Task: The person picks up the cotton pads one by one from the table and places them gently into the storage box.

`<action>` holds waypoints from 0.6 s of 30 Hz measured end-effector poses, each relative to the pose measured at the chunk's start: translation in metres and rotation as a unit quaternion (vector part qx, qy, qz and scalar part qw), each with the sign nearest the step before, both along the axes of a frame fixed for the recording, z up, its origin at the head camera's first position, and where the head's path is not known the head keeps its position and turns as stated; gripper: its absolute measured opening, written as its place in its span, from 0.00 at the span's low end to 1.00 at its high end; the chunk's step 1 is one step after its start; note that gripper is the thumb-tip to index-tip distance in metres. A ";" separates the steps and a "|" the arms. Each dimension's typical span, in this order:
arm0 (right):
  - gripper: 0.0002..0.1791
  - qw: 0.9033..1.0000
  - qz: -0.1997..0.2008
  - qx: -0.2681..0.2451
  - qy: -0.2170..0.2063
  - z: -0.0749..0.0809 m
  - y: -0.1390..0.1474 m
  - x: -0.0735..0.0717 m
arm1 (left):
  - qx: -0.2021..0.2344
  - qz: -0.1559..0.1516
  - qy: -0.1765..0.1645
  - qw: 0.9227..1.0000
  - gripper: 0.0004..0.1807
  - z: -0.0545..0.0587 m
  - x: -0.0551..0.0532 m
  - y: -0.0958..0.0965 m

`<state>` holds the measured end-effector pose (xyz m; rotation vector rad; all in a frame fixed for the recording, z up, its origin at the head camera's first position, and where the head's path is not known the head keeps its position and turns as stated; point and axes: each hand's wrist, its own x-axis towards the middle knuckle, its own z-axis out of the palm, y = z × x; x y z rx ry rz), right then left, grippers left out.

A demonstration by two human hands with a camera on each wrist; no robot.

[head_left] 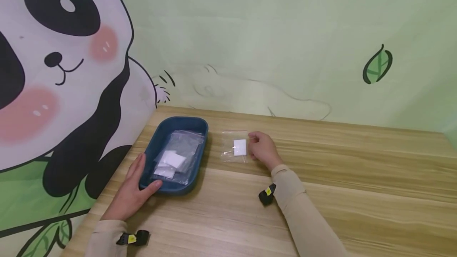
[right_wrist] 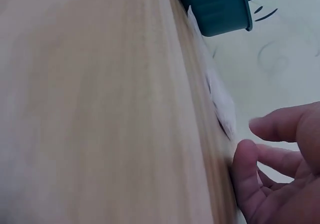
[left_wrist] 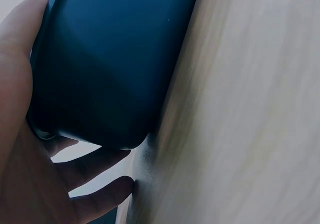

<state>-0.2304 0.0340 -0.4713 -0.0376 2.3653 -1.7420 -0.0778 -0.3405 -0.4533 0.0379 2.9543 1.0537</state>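
Observation:
A dark blue plastic tub (head_left: pixel 205 146) stands at the left of the wooden table, with several clear zip bags (head_left: pixel 185 142) holding white squares inside it. My left hand (head_left: pixel 130 193) holds the tub's near left corner, thumb at the near rim and fingers along the outer left side; the left wrist view shows this thumb (left_wrist: pixel 22 22) against the tub wall. To the right of the tub a single clear zip bag (head_left: pixel 228 148) with a white square in it lies flat. My right hand (head_left: pixel 263 148) is beside its right edge, fingers loosely bent, a gap between thumb and fingertip (right_wrist: pixel 245 156).
The wooden table (head_left: pixel 221 209) meets a green printed backdrop (head_left: pixel 250 50) along its far edge. A panda drawing (head_left: pixel 71 50) covers the backdrop at the left, close to the tub. Each wrist carries a black strap (head_left: pixel 267 196).

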 end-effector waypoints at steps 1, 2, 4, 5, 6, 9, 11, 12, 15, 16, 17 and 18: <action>0.25 1.000 0.007 0.017 0.005 0.000 0.000 0.000 | 0.000 0.000 0.001 1.000 0.56 0.000 0.000 0.000; 0.27 0.999 0.013 0.037 0.009 0.000 0.000 -0.001 | -0.002 0.000 0.002 1.000 0.56 0.000 0.000 0.000; 0.30 0.997 0.024 0.076 0.017 0.000 -0.001 -0.001 | -0.002 0.000 0.001 1.000 0.56 0.000 0.000 0.000; 0.32 0.995 0.031 0.097 0.024 0.001 -0.001 -0.001 | -0.003 0.001 0.001 1.000 0.56 0.000 0.000 0.000; 0.34 0.992 0.038 0.114 0.030 0.002 -0.002 -0.001 | -0.004 0.001 0.000 1.000 0.56 0.000 0.000 -0.001; 0.36 0.985 0.059 0.153 0.046 0.003 -0.004 -0.001 | -0.005 0.002 -0.002 1.000 0.56 -0.001 0.000 -0.001; 0.34 0.980 0.074 0.174 0.055 0.004 -0.005 -0.001 | -0.005 0.002 -0.003 1.000 0.56 -0.001 0.000 -0.001; 0.33 0.977 0.080 0.186 0.060 0.005 -0.006 -0.001 | -0.005 0.001 -0.003 1.000 0.56 -0.001 0.000 -0.001; 0.27 0.969 0.089 0.219 0.071 0.006 -0.009 0.000 | -0.005 0.001 -0.004 1.000 0.56 -0.001 0.000 -0.001; 0.25 0.967 0.089 0.227 0.074 0.007 -0.010 0.000 | -0.003 0.001 -0.004 1.000 0.56 -0.001 0.000 -0.001; 0.23 0.965 0.089 0.233 0.076 0.008 -0.011 0.001 | -0.002 0.002 -0.004 1.000 0.56 -0.001 0.000 -0.002; 0.22 0.965 0.088 0.237 0.075 0.008 -0.012 0.000 | 0.000 0.002 -0.002 1.000 0.56 -0.001 0.000 -0.003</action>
